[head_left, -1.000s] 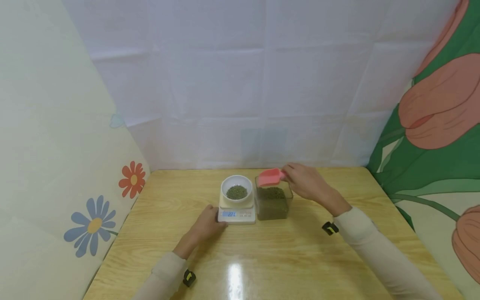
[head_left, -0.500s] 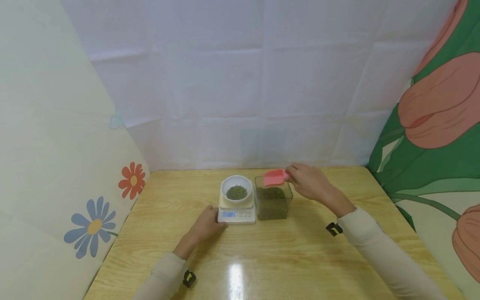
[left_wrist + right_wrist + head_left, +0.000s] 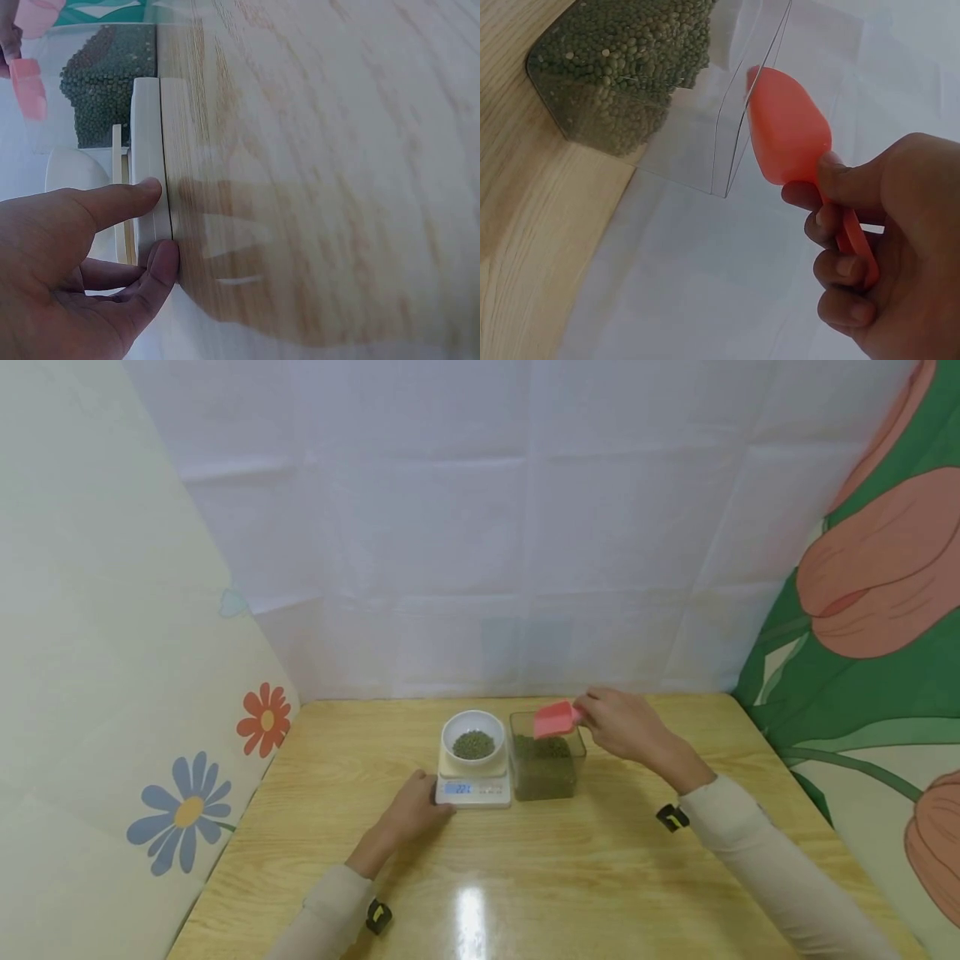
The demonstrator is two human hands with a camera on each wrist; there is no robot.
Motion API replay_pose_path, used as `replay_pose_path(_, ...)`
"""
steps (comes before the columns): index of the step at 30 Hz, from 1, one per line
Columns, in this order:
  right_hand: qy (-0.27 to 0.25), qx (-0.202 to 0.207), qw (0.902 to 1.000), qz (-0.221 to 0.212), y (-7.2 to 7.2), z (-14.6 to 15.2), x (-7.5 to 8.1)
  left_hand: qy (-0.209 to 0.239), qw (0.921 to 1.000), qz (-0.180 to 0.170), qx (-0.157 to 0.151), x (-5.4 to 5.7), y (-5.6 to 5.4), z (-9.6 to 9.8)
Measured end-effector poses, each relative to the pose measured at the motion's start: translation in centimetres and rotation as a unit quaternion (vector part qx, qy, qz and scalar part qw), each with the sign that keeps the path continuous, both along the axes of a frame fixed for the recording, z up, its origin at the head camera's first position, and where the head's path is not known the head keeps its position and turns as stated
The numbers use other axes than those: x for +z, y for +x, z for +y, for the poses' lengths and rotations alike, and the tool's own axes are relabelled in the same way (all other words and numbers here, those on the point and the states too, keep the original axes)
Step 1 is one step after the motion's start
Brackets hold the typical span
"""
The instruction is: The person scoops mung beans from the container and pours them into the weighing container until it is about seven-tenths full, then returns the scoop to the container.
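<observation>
My right hand (image 3: 618, 722) grips the handle of a pink-red scoop (image 3: 553, 721), fingers curled round it in the right wrist view (image 3: 851, 240). The scoop is above the rim of a clear box (image 3: 544, 783) that holds small green beans (image 3: 641, 45), apparently mung beans. Left of the box stands a white kitchen scale (image 3: 493, 799) with a lit display, bearing a white bowl (image 3: 471, 724) with green beans (image 3: 473, 745) in it. My left hand (image 3: 414, 807) holds the scale's near left corner, thumb on the front edge and fingers at the side.
Box and scale stand close side by side on a wood-grain table (image 3: 360, 743). A white cloth (image 3: 420, 568) hangs behind it. Flower-printed panels rise at the left (image 3: 75, 652) and right (image 3: 870, 568).
My right hand has moved the scoop a little to the right, over the box and away from the bowl. The left hand, scale and bowl stay in place.
</observation>
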State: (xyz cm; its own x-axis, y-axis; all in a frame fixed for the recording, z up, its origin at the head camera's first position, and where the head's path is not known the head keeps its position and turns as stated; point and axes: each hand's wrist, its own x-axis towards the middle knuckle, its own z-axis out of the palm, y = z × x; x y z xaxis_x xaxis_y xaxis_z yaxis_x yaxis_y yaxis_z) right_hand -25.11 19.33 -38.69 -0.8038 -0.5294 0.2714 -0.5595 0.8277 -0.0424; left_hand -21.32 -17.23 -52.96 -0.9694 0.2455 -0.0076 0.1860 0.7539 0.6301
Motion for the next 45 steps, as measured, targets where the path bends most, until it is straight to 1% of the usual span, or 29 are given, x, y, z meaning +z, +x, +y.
replay_pose_path(16,0.028,-0.010,0.9995,0.002,-0.4,-0.5,-0.1,-0.003,1.0000,0.002,-0.001,0.0,-0.1,-0.1)
replay_pose_path(23,0.034,-0.003,0.9992,0.019,-0.7,-0.9,-0.4,0.002,1.0000,-0.001,-0.003,0.0,-0.1,-0.1)
replay_pose_path(32,0.045,0.002,0.9987,0.021,-0.6,-1.4,-0.7,0.001,1.0000,-0.002,-0.001,-0.2,-0.1,-0.2)
replay_pose_path(38,0.062,0.000,0.9974,0.035,-0.6,-1.5,-0.9,0.001,1.0000,0.005,-0.006,-0.3,-0.1,-0.3)
replay_pose_path(45,0.083,-0.003,0.9956,0.044,-0.7,-1.8,-1.3,0.007,0.9999,0.001,-0.008,-0.2,-0.1,-0.3)
